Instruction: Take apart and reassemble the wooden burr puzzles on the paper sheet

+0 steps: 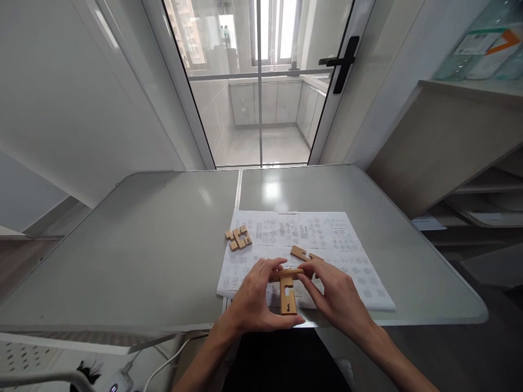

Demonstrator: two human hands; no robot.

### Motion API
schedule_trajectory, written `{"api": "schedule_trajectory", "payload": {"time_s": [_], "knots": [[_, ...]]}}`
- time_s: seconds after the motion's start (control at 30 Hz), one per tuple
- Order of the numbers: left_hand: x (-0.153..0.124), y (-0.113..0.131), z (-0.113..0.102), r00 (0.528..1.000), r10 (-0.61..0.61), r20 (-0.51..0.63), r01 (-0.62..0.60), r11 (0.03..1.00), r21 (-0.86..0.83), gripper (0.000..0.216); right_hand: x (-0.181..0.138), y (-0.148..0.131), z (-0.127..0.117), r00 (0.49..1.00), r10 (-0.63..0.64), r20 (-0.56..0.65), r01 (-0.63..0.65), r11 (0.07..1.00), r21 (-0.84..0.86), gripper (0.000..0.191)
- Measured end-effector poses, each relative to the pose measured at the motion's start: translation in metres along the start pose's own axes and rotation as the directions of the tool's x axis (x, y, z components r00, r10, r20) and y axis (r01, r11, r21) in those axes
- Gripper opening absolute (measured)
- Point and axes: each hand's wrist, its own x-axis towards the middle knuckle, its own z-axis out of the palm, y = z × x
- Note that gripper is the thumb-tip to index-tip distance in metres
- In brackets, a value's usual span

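My left hand [255, 296] and my right hand [333, 294] meet over the near edge of a printed instruction sheet [347, 239]. Together they pinch two notched wooden puzzle pieces [287, 291] crossed into a T shape, one upright and one lying across its top. My left thumb lies under the upright piece. A loose wooden piece [301, 253] lies on the sheet just beyond my right fingers. A small cluster of interlocked wooden pieces [238, 238] rests at the sheet's left edge.
The grey table [143, 245] has a seam down its middle and a rounded front edge. A glass door [261, 81] with a black handle stands behind it. Shelving [469, 163] lies to the right. White cables [163, 365] hang below the front left.
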Motion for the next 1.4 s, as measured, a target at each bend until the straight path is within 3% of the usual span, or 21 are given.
{"api": "schedule_trajectory", "payload": {"time_s": [0.23,0.3,0.43,0.57,0.7,0.93,1.27,1.4], "knots": [[0.001,0.006,0.000,1.000,-0.008,0.007,0.007,0.995,0.102,0.104,0.008,0.005,0.002,0.991,0.124,0.059,-0.130,0.985,0.114,0.016],[0.001,0.008,0.001,0.999,0.030,0.024,-0.034,0.982,0.184,0.101,0.009,0.005,0.000,0.982,0.159,0.098,-0.174,0.968,0.181,0.017],[0.002,0.006,0.004,0.989,0.142,0.032,-0.144,0.921,0.361,0.069,0.010,0.002,-0.002,0.977,0.184,0.103,-0.204,0.951,0.234,0.019],[0.002,0.003,0.006,0.967,0.237,0.097,-0.254,0.836,0.487,0.077,0.007,0.001,0.002,0.981,0.172,0.085,-0.187,0.955,0.231,0.018],[0.004,0.009,0.007,0.948,0.256,0.189,-0.318,0.758,0.569,0.077,0.004,0.003,0.009,0.985,0.168,0.030,-0.170,0.972,0.163,0.018],[0.009,0.030,0.003,0.976,0.147,0.159,-0.216,0.733,0.645,0.079,0.015,-0.005,0.002,0.984,0.177,-0.010,-0.173,0.969,0.176,0.018],[0.012,0.029,-0.003,0.966,0.256,0.035,-0.210,0.698,0.684,0.071,0.032,-0.021,-0.007,0.989,0.136,-0.050,-0.128,0.982,0.141,0.018],[0.009,0.034,-0.009,0.972,0.229,0.056,-0.203,0.692,0.692,0.075,0.031,-0.025,-0.003,0.990,0.128,-0.064,-0.120,0.985,0.122,0.018]]}}
